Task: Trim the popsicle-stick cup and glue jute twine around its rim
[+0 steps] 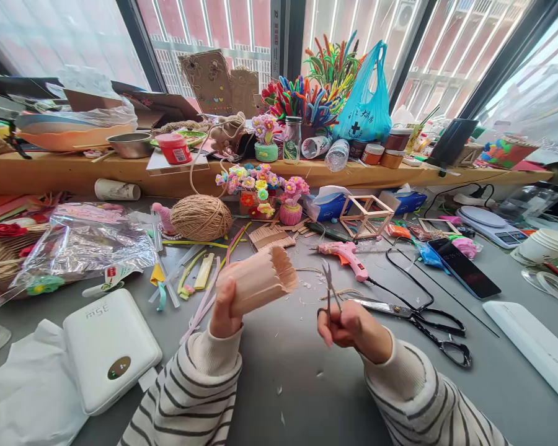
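Note:
My left hand (225,310) is wrapped round a wooden-looking cup (260,282) that seems built of flat craft sticks. The cup lies tilted, its scalloped open end pointing right. In my right hand (353,325) is a small pair of scissors (329,286), blades upward and slightly apart, with the fingers in the handles. A short gap separates the scissors from the cup's rim. Behind the right hand lie large black-handled scissors (413,316) and a pink hot glue gun (346,257). Small pale scraps (320,373) are scattered on the grey table (297,409).
A twine ball (201,218), craft sticks (272,237) and a wooden stick frame (365,215) stand behind the hands. To the left is a white device (112,352); to the right, a phone (465,267) and a white bar (534,350). The glue gun's cord (402,300) loops across the right.

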Available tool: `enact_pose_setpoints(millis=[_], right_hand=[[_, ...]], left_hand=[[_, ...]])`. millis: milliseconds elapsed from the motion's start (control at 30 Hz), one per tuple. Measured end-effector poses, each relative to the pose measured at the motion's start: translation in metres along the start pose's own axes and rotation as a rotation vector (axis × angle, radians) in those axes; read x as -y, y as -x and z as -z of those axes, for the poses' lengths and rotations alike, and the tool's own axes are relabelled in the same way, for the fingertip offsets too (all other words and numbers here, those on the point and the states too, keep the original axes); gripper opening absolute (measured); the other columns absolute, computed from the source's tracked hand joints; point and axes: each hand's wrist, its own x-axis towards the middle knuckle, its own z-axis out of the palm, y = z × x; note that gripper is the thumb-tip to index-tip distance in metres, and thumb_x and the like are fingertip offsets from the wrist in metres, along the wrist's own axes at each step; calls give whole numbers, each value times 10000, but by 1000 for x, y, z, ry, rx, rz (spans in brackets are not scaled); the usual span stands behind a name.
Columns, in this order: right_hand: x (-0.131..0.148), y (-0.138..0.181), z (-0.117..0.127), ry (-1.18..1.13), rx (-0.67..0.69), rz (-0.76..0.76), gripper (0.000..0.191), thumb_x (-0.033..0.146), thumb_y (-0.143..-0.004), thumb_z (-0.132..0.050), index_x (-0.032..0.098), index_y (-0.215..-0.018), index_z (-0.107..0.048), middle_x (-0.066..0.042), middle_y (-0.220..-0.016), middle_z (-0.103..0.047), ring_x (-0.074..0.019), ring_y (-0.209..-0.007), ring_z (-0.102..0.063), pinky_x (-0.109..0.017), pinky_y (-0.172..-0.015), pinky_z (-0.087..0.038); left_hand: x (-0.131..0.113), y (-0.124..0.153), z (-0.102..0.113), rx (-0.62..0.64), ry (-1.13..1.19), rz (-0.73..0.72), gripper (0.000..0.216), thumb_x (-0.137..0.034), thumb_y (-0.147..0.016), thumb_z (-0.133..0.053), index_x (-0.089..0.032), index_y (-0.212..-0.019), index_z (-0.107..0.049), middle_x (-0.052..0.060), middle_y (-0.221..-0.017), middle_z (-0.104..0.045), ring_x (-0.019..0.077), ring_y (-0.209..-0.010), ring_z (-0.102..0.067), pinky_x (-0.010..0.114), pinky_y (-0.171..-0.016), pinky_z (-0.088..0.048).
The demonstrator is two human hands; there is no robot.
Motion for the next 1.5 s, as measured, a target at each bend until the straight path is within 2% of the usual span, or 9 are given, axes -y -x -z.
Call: enact_pose_setpoints(millis=[100,200,400,567,700,767,867,1233,1500], right_hand=[[-15,-5,5,-595,248,-98,721,865,-586,-145,193,-516,-396,114,-334,-169,-31,-266,-104,-188,-316,-124],[-32,-11,-2,-926,340,-183,805,825,-638,-24,181,-688,-504,110,-354,-253,-40,-257,-120,-188,-312,-138],[-38,-14,-14,-1038,294,-285,803,705,-767,32,147,-810,-544,82,-369,-336,-56,-278,-189,-201,-339,-147],[-35,-14,-17,-988,228,-313,551,666,-760,-357,147,-795,-538,101,-372,-333,-45,-294,-216,-191,-336,-125],[-28,-19,-12,-750,-111,-255,446,578,-622,-621,162,-737,-509,106,-417,-365,-25,-333,-267,-174,-338,-82],[-27,-23,-4,-453,-337,-206,462,580,-595,-644,154,-713,-508,116,-403,-349,-11,-324,-246,-175,-352,-98],[-28,-25,9,-23,-497,-129,431,515,-556,-702,145,-676,-514,124,-383,-325,-2,-323,-232,-182,-357,-117],[-26,-21,5,71,-295,-173,494,598,-576,-627,159,-768,-506,82,-458,-431,-67,-367,-416,-192,-327,-292],[-27,-9,-9,960,-426,93,468,546,-808,-338,185,-541,-472,7,-493,-440,-91,-486,-381,-239,-509,-274]], left_hand=[[-12,-1,5,55,168,161,522,-567,-712,-416,-248,-1118,-493,77,-978,-606,244,-738,-580,309,-479,-424],[-18,1,9,61,272,261,457,-607,-727,-385,-269,-954,-592,73,-954,-624,261,-771,-596,339,-510,-448],[-13,3,11,39,281,239,424,-608,-734,-375,-280,-845,-619,66,-875,-635,255,-727,-595,362,-514,-451],[-16,2,9,114,227,234,437,-571,-732,-390,-314,-1046,-549,54,-984,-617,284,-856,-584,395,-589,-476],[-17,2,2,126,278,133,490,-499,-710,-467,-253,-1132,-501,80,-1179,-545,307,-1054,-518,430,-751,-483],[-15,2,-2,121,273,73,549,-504,-707,-481,-239,-1188,-452,89,-1266,-481,318,-1133,-464,455,-826,-456],[-12,1,-5,163,256,18,674,-547,-676,-518,-215,-1248,-393,120,-1303,-445,339,-1163,-435,468,-870,-427],[-12,6,-3,99,222,-23,651,-531,-617,-604,-305,-1203,-436,36,-1175,-552,274,-1064,-511,418,-841,-441],[-6,3,4,-10,136,-15,583,-475,-624,-552,-253,-1159,-489,33,-1071,-598,252,-997,-540,358,-784,-453]])
